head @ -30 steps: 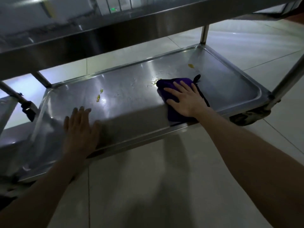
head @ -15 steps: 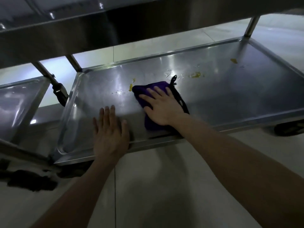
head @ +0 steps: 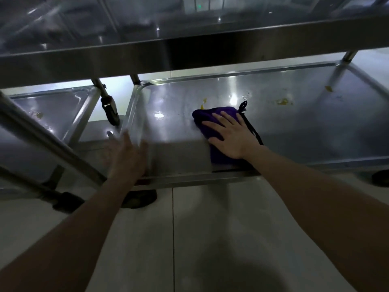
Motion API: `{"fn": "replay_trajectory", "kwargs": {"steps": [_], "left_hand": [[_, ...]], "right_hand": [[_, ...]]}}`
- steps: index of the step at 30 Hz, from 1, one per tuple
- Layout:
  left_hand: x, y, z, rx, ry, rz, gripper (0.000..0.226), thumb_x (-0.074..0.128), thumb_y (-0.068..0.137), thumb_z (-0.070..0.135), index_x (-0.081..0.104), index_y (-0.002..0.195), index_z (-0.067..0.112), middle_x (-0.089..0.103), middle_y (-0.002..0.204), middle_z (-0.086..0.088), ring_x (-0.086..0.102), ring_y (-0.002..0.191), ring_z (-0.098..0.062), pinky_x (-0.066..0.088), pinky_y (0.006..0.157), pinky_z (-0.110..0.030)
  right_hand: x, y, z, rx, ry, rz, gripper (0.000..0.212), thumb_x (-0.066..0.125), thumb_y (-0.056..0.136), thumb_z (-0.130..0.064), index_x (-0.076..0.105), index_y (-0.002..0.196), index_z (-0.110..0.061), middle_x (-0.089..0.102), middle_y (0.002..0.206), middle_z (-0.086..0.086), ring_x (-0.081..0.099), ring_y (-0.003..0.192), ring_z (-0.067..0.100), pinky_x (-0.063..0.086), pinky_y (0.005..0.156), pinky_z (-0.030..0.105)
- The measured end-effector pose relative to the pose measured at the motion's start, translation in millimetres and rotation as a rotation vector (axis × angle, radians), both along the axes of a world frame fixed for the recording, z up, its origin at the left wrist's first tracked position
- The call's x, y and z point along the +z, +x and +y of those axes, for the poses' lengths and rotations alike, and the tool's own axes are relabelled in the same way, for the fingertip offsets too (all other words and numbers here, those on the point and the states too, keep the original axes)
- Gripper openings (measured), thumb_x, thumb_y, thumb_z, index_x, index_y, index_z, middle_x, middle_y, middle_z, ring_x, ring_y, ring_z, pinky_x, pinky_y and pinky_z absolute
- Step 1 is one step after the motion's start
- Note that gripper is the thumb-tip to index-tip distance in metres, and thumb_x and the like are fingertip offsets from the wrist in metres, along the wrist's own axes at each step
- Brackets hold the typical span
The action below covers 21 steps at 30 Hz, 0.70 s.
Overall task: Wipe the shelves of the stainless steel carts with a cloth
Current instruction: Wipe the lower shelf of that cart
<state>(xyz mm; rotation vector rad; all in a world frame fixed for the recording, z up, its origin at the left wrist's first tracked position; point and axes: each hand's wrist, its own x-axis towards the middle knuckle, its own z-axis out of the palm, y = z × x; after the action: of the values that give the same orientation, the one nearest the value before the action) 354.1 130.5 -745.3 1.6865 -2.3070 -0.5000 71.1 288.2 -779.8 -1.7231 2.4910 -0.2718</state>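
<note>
Dotting the lower shelf [head: 315,131], yellow smears [head: 283,101] lie near the purple cloth [head: 201,115].

upper shelf [head: 189,43] low overhead; bare lower shelf [head: 315,131] open rightward, raised rim [head: 134,114] closing left end

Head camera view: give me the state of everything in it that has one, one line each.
purple cloth: bunched, flat on the lower shelf under the right hand.
right hand: fingers spread, pressing on the cloth.
left hand: blurred, fingers straight, at the shelf's front left corner; contact unclear.
lower shelf: shiny, soiled with yellow spots beyond and right of the cloth.
neighbouring cart's shelf: one yellowish spot on it.
</note>
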Motion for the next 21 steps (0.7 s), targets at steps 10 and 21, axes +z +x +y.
{"fn": "replay_trajectory", "kwargs": {"steps": [10, 21], "left_hand": [[-15.8, 15.8, 0.3, -0.07, -0.006, 0.19, 0.07, 0.038, 0.111, 0.052, 0.015, 0.171, 0.026, 0.036, 0.17, -0.017, 0.041, 0.151, -0.043, 0.039, 0.12, -0.064], [-17.4, 17.9, 0.8, -0.091, 0.008, 0.195, 0.082, 0.031, 0.1, 0.051, 0.015, 0.173, 0.019, 0.022, 0.176, -0.025, 0.017, 0.164, -0.041, 0.014, 0.134, -0.059]], "right_hand": [[1.5, 41.8, -74.0, 0.045, 0.019, -0.005, 0.066, 0.023, 0.103, -0.059, 0.019, 0.168, -0.049, 0.012, 0.181, -0.007, 0.003, 0.167, 0.019, -0.004, 0.132, 0.058], [7.1, 114.8, -34.5, 0.205, 0.018, -0.065, 0.064, 0.024, 0.104, -0.052, 0.023, 0.168, -0.048, 0.015, 0.18, -0.009, 0.004, 0.166, 0.016, -0.003, 0.133, 0.052]]}}
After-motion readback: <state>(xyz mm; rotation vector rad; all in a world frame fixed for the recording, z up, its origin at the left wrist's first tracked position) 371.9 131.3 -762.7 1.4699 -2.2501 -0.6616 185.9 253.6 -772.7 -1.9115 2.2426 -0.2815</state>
